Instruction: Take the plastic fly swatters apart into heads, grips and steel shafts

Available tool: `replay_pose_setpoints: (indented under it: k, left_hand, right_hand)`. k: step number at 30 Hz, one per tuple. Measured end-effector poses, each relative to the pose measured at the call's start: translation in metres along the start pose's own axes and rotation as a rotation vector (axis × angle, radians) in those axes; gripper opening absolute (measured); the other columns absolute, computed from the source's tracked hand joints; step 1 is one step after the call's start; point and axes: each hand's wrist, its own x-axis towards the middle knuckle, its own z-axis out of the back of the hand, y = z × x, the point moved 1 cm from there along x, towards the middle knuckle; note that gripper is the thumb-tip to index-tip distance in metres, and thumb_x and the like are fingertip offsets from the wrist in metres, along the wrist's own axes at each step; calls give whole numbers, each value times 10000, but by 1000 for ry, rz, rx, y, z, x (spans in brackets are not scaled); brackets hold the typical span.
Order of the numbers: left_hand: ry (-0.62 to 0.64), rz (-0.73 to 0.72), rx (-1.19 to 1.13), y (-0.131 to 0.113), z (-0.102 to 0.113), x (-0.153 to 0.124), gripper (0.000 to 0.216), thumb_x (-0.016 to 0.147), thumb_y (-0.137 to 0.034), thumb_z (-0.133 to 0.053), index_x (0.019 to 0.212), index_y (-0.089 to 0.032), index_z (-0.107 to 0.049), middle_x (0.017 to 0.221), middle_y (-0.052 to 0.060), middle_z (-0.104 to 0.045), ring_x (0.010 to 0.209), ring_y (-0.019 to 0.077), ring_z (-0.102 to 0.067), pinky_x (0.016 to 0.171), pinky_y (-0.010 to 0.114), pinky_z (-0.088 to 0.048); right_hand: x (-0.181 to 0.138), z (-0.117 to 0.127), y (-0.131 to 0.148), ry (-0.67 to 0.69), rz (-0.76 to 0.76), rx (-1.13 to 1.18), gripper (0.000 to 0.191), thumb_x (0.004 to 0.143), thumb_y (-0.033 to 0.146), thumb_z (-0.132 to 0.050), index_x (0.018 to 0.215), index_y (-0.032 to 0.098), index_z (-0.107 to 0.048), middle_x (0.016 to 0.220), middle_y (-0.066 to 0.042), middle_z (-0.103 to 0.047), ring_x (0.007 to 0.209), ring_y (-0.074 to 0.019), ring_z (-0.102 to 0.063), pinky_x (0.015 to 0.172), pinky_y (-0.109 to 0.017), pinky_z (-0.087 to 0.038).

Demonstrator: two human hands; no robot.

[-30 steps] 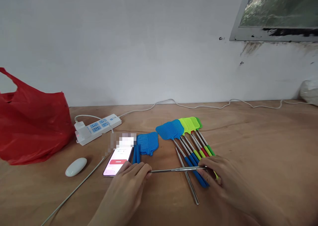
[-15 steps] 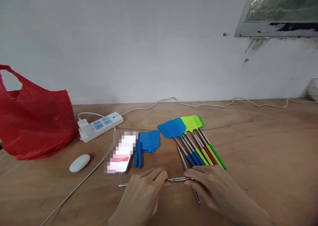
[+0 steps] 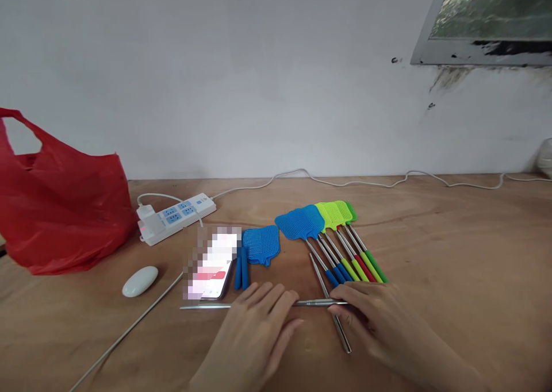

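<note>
A thin telescopic metal rod [image 3: 317, 303] lies crosswise between my two hands. Over its middle my left hand [image 3: 254, 323] curls its fingers, the thumb a little apart below; the fingers' undersides are hidden. My right hand [image 3: 371, 317] pinches the thicker right end between thumb and fingers. Beneath that end, a second metal rod [image 3: 342, 333] rests slantwise on the table. Behind the right hand several fly swatters [image 3: 301, 222] are fanned out, with blue, yellow-green, red and green handles. Loose blue swatter heads [image 3: 261, 244] lie beside two blue handle grips [image 3: 241, 268].
A lit phone [image 3: 215, 271], partly blurred, lies left of the blue grips. Further left are a white mouse [image 3: 140, 281], a power strip [image 3: 179, 218] and a red plastic bag [image 3: 64, 202]. White cable [image 3: 345, 183] runs along the wall on the wooden table [image 3: 466, 254].
The held rod now reaches further left beyond my left hand and shows longer overall. My left hand's fingers have spread slightly, with the thumb dropping away from the rod.
</note>
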Motion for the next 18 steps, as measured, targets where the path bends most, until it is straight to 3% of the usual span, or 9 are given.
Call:
replay_pose_setpoints:
  k: [4, 8, 11, 18]
  left_hand:
    - [31, -9, -3, -6, -10, 4, 222, 999, -113, -430, 864, -203, -581, 765, 12, -659, 678, 207, -617, 581, 294, -386]
    - [-15, 16, -13, 8, -9, -2, 315, 985, -65, -359, 779, -205, -551, 686, 1, -631, 600, 186, -585, 539, 293, -333]
    - [-66, 11, -14, 19, -3, -7, 309, 1042, -153, -354, 829, -206, -572, 686, -5, -632, 590, 180, -575, 547, 287, -341]
    - [-27, 29, -60, 21, -4, -12, 339, 1081, -236, -320, 856, -206, -572, 723, -3, -644, 613, 177, -603, 548, 275, -349]
  right_hand:
    - [1, -9, 6, 30, 40, -11, 230, 1035, 264, -437, 948, 251, -650, 826, -10, -707, 724, -182, -666, 594, -292, -361]
    - [-2, -4, -3, 54, 41, 11, 279, 1048, 289, -427, 845, 242, -612, 728, 15, -664, 613, -154, -605, 542, -291, -309]
    - [-5, 4, -13, 52, 0, 21, 329, 1052, 340, -420, 775, 238, -566, 677, 21, -629, 570, -145, -566, 515, -285, -276]
    - [-7, 11, -17, 104, -50, 40, 321, 1042, 337, -420, 768, 239, -556, 697, 16, -634, 605, -156, -579, 536, -285, -316]
